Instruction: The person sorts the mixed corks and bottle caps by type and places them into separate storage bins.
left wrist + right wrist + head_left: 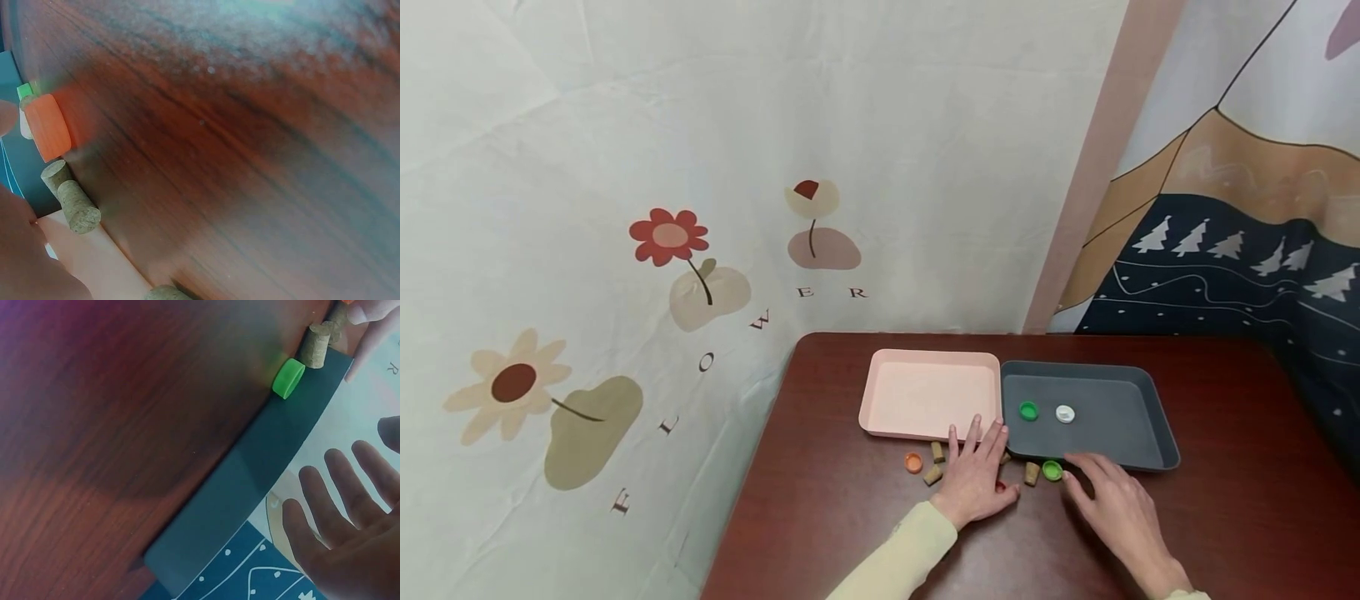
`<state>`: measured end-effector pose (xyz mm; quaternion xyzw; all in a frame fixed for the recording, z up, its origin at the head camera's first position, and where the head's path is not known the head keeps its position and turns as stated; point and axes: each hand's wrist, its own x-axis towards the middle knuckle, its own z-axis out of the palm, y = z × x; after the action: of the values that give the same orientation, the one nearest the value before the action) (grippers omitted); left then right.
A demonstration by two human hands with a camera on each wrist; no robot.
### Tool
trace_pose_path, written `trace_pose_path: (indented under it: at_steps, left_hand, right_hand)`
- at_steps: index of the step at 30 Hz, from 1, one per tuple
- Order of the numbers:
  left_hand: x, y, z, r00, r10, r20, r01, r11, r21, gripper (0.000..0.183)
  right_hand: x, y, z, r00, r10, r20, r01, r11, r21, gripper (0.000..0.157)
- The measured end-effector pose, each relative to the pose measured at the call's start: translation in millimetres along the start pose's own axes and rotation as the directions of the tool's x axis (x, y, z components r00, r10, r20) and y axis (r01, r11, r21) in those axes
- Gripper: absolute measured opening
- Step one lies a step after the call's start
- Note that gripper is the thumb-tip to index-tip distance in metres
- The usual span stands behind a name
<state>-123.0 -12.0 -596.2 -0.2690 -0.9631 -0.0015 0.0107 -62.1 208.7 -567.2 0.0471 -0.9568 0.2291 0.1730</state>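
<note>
My left hand (976,482) reaches over the pieces in front of the trays, its fingers extended toward the pink tray's (934,392) front right corner. Partly hidden by its thumb lies a red cap (1001,485). To its left are an orange cap (913,462) and two corks, one cork (937,452) farther back. My right hand (1116,508) has its fingers loosely extended, at the front edge of the dark grey tray (1120,417). Just left of its fingertips sits a light green cap (1052,471), beside another cork (1032,473). In the right wrist view, the right palm (356,550) holds nothing.
Inside the grey tray lie a green cap (1028,411) and a white cap (1064,414). Both trays stand side by side near the back of the dark red wooden table (820,500). A printed curtain (925,167) hangs behind the table.
</note>
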Motion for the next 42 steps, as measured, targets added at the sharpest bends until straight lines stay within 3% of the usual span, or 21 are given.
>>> trace_pose_path:
  at_steps: [8, 14, 20, 29, 42]
  left_hand:
    - [0.2, -0.2, -0.6, 1.0, -0.002, 0.0, 0.002, 1.0, 0.009, 0.089]
    - [-0.1, 0.1, -0.4, 1.0, -0.003, 0.005, 0.003, 1.0, 0.008, 0.089]
    - [-0.6, 0.2, -0.2, 1.0, -0.004, 0.006, 0.004, 1.0, 0.017, 0.089]
    - [-1.2, 0.6, -0.2, 1.0, -0.008, 0.012, 0.008, 1.0, 0.023, 0.09]
    - [-1.2, 0.5, 0.5, 1.0, -0.003, -0.017, 0.003, 1.0, 0.02, 0.09]
  right_hand:
    - [-3.0, -0.7, 5.3, 0.992, 0.02, 0.125, -0.015, 0.999, -0.036, 0.03]
    - [-2.9, -3.0, 10.3, 0.969, 0.034, 0.245, -0.008, 0.994, -0.107, 0.038]
    - [-3.7, -5.0, 16.2, 0.952, 0.048, 0.304, 0.0, 0.988, -0.155, 0.045]
    - [-3.0, -8.3, 25.2, 0.938, 0.056, 0.342, 0.016, 0.979, -0.202, 0.049]
    - [-4.6, -8.8, 28.5, 0.945, 0.026, 0.327, 0.053, 0.972, -0.23, 0.04]
